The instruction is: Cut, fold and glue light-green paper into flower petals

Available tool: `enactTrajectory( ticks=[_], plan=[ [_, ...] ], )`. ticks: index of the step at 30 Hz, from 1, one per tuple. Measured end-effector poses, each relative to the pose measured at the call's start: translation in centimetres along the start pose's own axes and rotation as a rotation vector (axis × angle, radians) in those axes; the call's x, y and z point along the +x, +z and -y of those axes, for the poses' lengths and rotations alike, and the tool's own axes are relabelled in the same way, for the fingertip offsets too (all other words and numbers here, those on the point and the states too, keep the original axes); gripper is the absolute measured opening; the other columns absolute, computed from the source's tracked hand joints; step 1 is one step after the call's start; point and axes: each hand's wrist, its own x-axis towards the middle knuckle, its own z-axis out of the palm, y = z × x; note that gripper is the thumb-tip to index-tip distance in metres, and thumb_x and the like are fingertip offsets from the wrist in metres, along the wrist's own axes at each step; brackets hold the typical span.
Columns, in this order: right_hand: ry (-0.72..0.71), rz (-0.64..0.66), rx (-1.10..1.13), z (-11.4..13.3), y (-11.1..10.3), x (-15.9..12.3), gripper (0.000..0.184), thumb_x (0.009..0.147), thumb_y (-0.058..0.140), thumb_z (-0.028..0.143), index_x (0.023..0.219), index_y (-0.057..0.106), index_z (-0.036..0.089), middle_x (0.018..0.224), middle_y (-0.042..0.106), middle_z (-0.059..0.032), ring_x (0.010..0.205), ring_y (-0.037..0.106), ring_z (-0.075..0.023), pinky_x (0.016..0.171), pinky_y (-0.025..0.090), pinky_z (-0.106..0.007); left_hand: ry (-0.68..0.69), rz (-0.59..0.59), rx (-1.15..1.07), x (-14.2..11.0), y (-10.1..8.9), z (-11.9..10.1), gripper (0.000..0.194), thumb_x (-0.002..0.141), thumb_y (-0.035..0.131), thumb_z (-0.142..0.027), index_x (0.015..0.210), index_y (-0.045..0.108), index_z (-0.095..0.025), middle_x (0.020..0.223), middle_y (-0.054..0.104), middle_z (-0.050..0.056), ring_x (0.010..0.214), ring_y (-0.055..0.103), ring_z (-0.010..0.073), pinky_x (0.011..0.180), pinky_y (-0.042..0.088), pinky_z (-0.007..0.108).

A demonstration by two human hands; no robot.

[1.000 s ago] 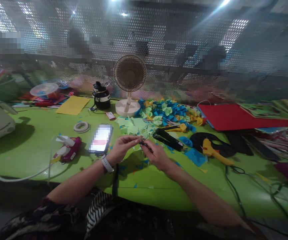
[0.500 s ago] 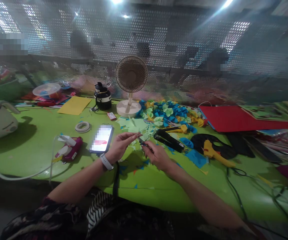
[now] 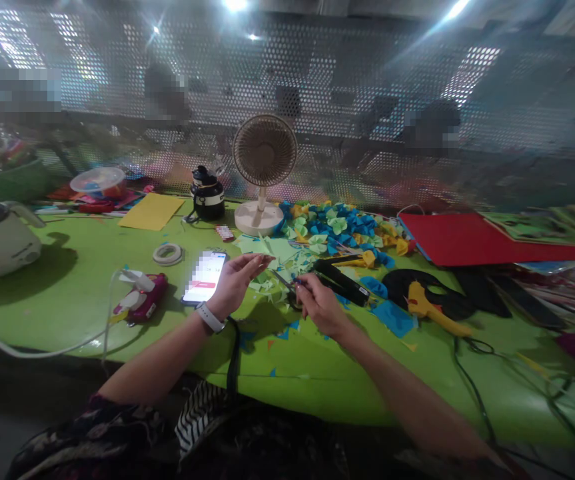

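My right hand [image 3: 321,307] is closed round the handles of a pair of scissors [image 3: 282,279], whose blades point up and left. Across from it, my left hand [image 3: 237,283] has thumb and fingertips pressed together; whatever is between them is too small to make out. A short gap lies between the blades and those fingertips. Beneath and behind the hands are light green paper scraps [image 3: 267,285]. A black stapler [image 3: 342,283] sits just beyond my right hand, and a lit phone [image 3: 202,279] lies beside my left wrist.
Behind the scraps stand a fan [image 3: 265,150] and a heap of folded paper flowers [image 3: 340,223]. To the right are a yellow glue gun [image 3: 432,308], its cord and red sheets [image 3: 447,239]. A tape roll [image 3: 167,254], power adapter [image 3: 147,300] and kettle [image 3: 0,243] occupy the left.
The hands have drawn apart. My right hand has moved a little right and down with the scissors, taking the blades away from my left fingertips.
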Motion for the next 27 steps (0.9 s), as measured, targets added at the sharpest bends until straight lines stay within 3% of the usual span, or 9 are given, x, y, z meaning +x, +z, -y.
enactTrajectory(
  ticks=[4, 8, 13, 19, 27],
  plan=[
    [0.053, -0.135, 0.252, 0.3, -0.5, 0.1, 0.019, 0.086, 0.047, 0.040, 0.091, 0.048, 0.021, 0.061, 0.043, 0.0060, 0.047, 0.037, -0.0096, 0.047, 0.031, -0.024, -0.102, 0.092, 0.028, -0.3, 0.0, 0.4, 0.018, 0.073, 0.076, -0.035, 0.080, 0.074, -0.019, 0.094, 0.076, 0.006, 0.100, 0.068, 0.0200, 0.105, 0.041, 0.040],
    [0.096, -0.082, 0.414, 0.8, -0.5, 0.2, 0.025, 0.080, 0.056, 0.042, 0.090, 0.049, 0.021, 0.060, 0.035, 0.0078, 0.048, 0.030, -0.0078, 0.046, 0.025, -0.023, -0.228, 0.224, 0.089, -0.9, 0.2, 0.7, 0.020, 0.071, 0.077, -0.036, 0.079, 0.074, -0.018, 0.105, 0.074, 0.008, 0.111, 0.063, 0.0226, 0.108, 0.037, 0.040],
    [0.105, -0.095, 0.492, 1.4, -0.6, 0.1, 0.031, 0.078, 0.061, 0.044, 0.092, 0.051, 0.020, 0.060, 0.033, 0.0086, 0.048, 0.027, -0.0070, 0.045, 0.022, -0.022, -0.281, 0.349, 0.136, -1.2, 0.3, 0.5, 0.016, 0.074, 0.076, -0.034, 0.077, 0.075, -0.019, 0.118, 0.069, 0.009, 0.118, 0.058, 0.0245, 0.108, 0.034, 0.040],
    [0.127, 0.150, 0.419, 1.8, -1.4, -0.1, 0.032, 0.080, 0.059, 0.049, 0.080, 0.056, 0.017, 0.054, 0.033, 0.0081, 0.046, 0.025, -0.0063, 0.044, 0.018, -0.023, -0.324, 0.411, 0.143, -1.2, 0.3, 0.3, 0.017, 0.075, 0.075, -0.035, 0.076, 0.075, -0.018, 0.125, 0.065, 0.011, 0.122, 0.055, 0.0268, 0.108, 0.032, 0.040],
    [0.284, 0.305, 0.599, 1.1, -0.9, -0.2, 0.033, 0.067, 0.071, 0.045, 0.077, 0.057, 0.017, 0.048, 0.034, 0.0103, 0.041, 0.022, -0.0033, 0.042, 0.013, -0.021, -0.363, 0.460, 0.130, -1.1, 0.2, 0.2, 0.016, 0.071, 0.077, -0.034, 0.074, 0.074, -0.019, 0.119, 0.068, 0.011, 0.122, 0.055, 0.0286, 0.109, 0.029, 0.042]
  ],
)
